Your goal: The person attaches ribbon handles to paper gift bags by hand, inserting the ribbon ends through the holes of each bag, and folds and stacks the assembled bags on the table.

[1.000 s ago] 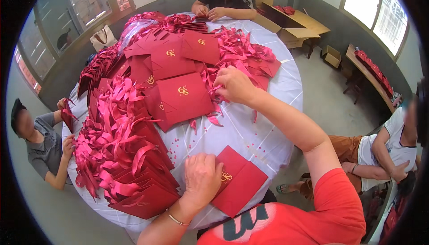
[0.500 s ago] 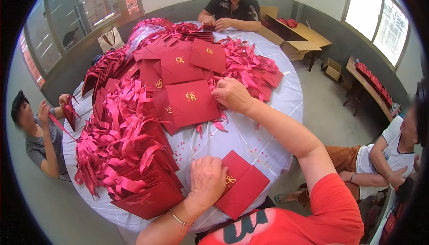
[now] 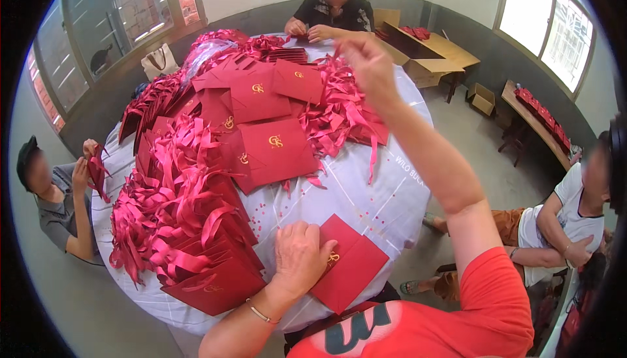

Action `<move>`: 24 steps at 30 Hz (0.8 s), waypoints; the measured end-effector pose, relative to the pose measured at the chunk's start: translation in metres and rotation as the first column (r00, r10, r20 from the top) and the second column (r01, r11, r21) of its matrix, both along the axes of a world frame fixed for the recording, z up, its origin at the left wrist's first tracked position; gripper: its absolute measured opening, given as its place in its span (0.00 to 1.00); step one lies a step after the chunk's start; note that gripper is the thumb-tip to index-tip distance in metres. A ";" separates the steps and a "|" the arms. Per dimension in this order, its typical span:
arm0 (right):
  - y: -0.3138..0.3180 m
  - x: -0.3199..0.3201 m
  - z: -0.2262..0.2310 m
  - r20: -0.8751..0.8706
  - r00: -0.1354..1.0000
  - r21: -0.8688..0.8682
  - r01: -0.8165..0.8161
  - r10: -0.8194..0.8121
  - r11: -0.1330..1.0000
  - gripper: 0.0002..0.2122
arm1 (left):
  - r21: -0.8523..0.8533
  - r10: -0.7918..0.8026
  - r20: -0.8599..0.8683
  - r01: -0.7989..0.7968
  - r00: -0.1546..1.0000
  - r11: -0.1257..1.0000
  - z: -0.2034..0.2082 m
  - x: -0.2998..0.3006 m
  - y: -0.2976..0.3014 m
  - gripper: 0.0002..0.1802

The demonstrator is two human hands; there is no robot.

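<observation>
A flat red paper bag (image 3: 353,270) with a gold emblem lies at the table's near edge. My left hand (image 3: 300,257) is at its left side, fingers curled and thumb on its face. Raised over the heap of pink ribbons (image 3: 336,113), my right hand (image 3: 369,67) has its fingertips pinched together; what they hold is too blurred to make out. More red bags (image 3: 277,152) with gold emblems overlap in the middle of the table. To the left stands a dense row of red bags (image 3: 219,286) topped with ribbon loops (image 3: 173,195).
A round table with a white cloth (image 3: 356,188) carries small red dots. Across it a person in black (image 3: 336,12) handles red pieces; at left another person (image 3: 59,195) holds a red bag. A seated person (image 3: 562,221) is at right. Cardboard boxes (image 3: 431,70) stand behind.
My right hand has lifted from the ribbons beside the middle bags and moved up and away. My left hand stays by the near bag. The person at left has brought both hands together at the bag.
</observation>
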State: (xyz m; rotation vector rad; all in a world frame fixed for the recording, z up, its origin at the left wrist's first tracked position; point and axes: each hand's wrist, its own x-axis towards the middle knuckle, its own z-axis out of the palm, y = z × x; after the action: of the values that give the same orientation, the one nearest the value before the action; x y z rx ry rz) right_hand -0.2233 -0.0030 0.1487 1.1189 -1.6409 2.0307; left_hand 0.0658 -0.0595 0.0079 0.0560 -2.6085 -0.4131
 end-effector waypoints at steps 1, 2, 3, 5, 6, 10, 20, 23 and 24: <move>0.007 -0.006 0.019 -0.021 0.999 -0.091 -0.044 0.042 0.995 0.06 | 0.004 -0.004 0.006 0.004 1.000 1.000 -0.001 -0.003 0.000 0.17; 0.009 -0.006 0.034 -0.041 0.994 -0.181 -0.105 0.099 0.978 0.06 | 0.009 0.005 0.014 -0.006 1.000 1.000 -0.003 -0.002 -0.001 0.17; 0.018 0.002 0.053 -0.039 0.995 -0.256 -0.097 0.090 0.962 0.06 | 0.016 0.002 0.007 -0.002 1.000 1.000 -0.003 -0.002 -0.001 0.17; 0.037 0.018 0.082 -0.097 0.995 -0.360 -0.054 0.021 0.931 0.07 | 0.028 0.000 0.000 0.000 1.000 1.000 -0.004 -0.003 -0.002 0.18; 0.050 0.016 0.087 -0.145 0.989 -0.398 -0.019 -0.042 0.917 0.08 | 0.043 -0.003 0.003 0.003 1.000 0.999 -0.003 -0.005 0.000 0.18; 0.078 0.054 0.079 -0.370 0.893 -0.273 0.158 -0.256 0.949 0.07 | 0.090 -0.015 -0.008 0.016 1.000 0.996 -0.007 -0.004 -0.003 0.18; 0.139 0.149 -0.047 -0.122 0.925 0.660 -0.194 0.359 0.726 0.07 | 0.302 -0.011 0.033 0.001 0.999 0.953 0.000 0.005 0.006 0.18; 0.142 0.166 -0.108 0.012 0.866 0.659 -0.382 0.499 0.647 0.07 | 0.373 -0.024 0.046 0.005 0.999 0.928 0.005 0.003 0.009 0.16; 0.142 0.170 -0.120 0.024 0.865 0.657 -0.392 0.502 0.644 0.07 | 0.406 -0.026 0.093 -0.014 0.995 0.914 0.007 0.004 0.009 0.15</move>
State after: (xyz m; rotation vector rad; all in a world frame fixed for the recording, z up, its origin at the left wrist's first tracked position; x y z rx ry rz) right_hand -0.0531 0.1389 0.0288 2.0575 -2.2206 1.5373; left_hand 0.0697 -0.0508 0.0152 0.2130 -2.5717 -0.9738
